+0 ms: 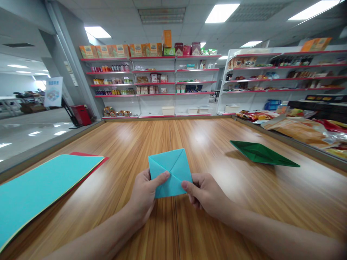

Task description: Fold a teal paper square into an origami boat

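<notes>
A folded square of light blue paper (169, 160) is held up above the table, crossed by diagonal creases that meet near its middle. My left hand (145, 193) grips its left side, thumb lying on the front close to where the creases meet. At the lower right corner my right hand (206, 193) pinches the paper between thumb and fingers. The fingers behind the sheet are partly hidden. To the right rests a folded green paper boat (256, 153), its two ends pointed.
On the left of the wooden table (168, 133) lies a stack of coloured paper (51, 184), light blue on top with a red edge showing. Bagged goods (300, 130) line the right side beyond the table's raised edge. Stocked shelves (154, 83) stand behind.
</notes>
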Demonstrator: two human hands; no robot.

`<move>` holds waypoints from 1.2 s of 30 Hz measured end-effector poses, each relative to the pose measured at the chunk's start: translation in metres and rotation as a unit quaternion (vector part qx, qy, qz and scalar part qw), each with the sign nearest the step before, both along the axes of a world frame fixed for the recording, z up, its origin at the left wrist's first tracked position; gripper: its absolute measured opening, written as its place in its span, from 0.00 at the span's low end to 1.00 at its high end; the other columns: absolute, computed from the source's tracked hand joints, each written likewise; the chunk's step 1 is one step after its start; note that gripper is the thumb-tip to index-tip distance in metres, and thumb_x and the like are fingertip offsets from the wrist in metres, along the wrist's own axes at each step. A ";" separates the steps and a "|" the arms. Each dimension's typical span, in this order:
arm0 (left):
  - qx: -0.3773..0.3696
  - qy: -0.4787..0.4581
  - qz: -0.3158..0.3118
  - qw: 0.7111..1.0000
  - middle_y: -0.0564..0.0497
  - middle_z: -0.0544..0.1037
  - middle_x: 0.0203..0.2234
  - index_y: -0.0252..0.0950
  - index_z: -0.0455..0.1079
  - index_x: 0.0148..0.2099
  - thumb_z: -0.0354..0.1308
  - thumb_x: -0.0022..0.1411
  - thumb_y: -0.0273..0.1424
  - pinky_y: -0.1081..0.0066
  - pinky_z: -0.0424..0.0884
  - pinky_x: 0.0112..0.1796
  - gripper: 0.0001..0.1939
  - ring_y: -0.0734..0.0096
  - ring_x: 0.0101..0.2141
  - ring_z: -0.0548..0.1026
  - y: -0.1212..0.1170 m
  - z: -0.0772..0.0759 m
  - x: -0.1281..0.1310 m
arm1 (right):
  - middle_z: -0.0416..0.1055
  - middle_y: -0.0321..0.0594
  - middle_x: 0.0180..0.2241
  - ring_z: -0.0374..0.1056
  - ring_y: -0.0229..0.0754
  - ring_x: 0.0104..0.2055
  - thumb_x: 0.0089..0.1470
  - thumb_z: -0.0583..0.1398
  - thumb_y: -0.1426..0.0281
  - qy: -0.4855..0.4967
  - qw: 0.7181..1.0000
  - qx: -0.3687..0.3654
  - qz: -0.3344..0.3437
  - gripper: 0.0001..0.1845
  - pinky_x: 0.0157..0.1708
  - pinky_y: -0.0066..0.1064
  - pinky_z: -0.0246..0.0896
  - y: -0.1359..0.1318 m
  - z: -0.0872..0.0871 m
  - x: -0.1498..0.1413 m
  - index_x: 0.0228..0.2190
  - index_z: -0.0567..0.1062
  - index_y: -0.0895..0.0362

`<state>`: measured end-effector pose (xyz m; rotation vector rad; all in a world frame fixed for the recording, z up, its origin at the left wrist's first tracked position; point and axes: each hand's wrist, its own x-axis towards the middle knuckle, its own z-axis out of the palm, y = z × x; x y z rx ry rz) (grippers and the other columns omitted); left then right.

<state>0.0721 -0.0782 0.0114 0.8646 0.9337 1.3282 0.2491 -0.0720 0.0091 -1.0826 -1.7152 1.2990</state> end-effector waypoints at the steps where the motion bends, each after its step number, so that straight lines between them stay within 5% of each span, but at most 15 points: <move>1: -0.002 -0.009 -0.005 1.000 0.44 0.79 0.28 0.28 0.72 0.34 0.71 0.45 0.35 0.69 0.73 0.33 0.18 0.67 0.29 0.75 -0.001 0.001 0.000 | 0.62 0.34 0.13 0.57 0.31 0.13 0.51 0.57 0.50 0.003 1.000 0.008 0.002 0.26 0.13 0.22 0.50 0.000 0.001 0.001 0.17 0.64 0.58; 9: -0.006 -0.038 -0.026 0.999 0.40 0.80 0.31 0.26 0.75 0.36 0.70 0.48 0.34 0.67 0.75 0.37 0.17 0.63 0.32 0.77 0.000 -0.002 0.005 | 0.58 0.30 0.13 0.54 0.30 0.14 0.55 0.57 0.56 0.019 0.996 0.056 -0.060 0.21 0.13 0.23 0.47 -0.001 -0.001 0.002 0.20 0.64 0.57; 15: -0.052 0.028 -0.102 0.993 0.37 0.79 0.34 0.24 0.75 0.39 0.67 0.52 0.37 0.73 0.75 0.25 0.20 0.61 0.29 0.79 -0.001 -0.001 0.005 | 0.57 0.29 0.13 0.53 0.30 0.14 0.54 0.59 0.56 0.064 0.993 0.040 -0.091 0.22 0.14 0.23 0.46 0.009 -0.008 0.005 0.19 0.63 0.58; 23: -0.030 -0.081 -0.141 0.986 0.39 0.78 0.40 0.28 0.74 0.43 0.65 0.56 0.34 0.70 0.76 0.37 0.16 0.63 0.37 0.78 -0.006 -0.003 0.009 | 0.59 0.32 0.12 0.53 0.30 0.14 0.50 0.60 0.51 0.102 0.994 -0.027 -0.038 0.26 0.14 0.24 0.45 0.011 -0.005 0.002 0.16 0.64 0.58; 30: -0.018 -0.047 -0.152 0.987 0.43 0.78 0.26 0.26 0.74 0.35 0.68 0.52 0.39 0.73 0.75 0.26 0.18 0.71 0.23 0.75 -0.006 -0.008 0.014 | 0.57 0.30 0.13 0.53 0.31 0.15 0.53 0.58 0.51 0.082 0.994 0.044 -0.052 0.26 0.15 0.25 0.45 0.008 -0.011 0.002 0.17 0.62 0.58; 36: 0.019 -0.008 -0.124 0.992 0.46 0.75 0.21 0.27 0.71 0.31 0.66 0.52 0.42 0.76 0.69 0.18 0.20 0.72 0.19 0.73 -0.004 -0.010 0.011 | 0.60 0.34 0.13 0.55 0.31 0.14 0.53 0.53 0.44 0.055 0.998 0.013 -0.006 0.32 0.14 0.25 0.46 0.001 -0.008 -0.001 0.16 0.66 0.59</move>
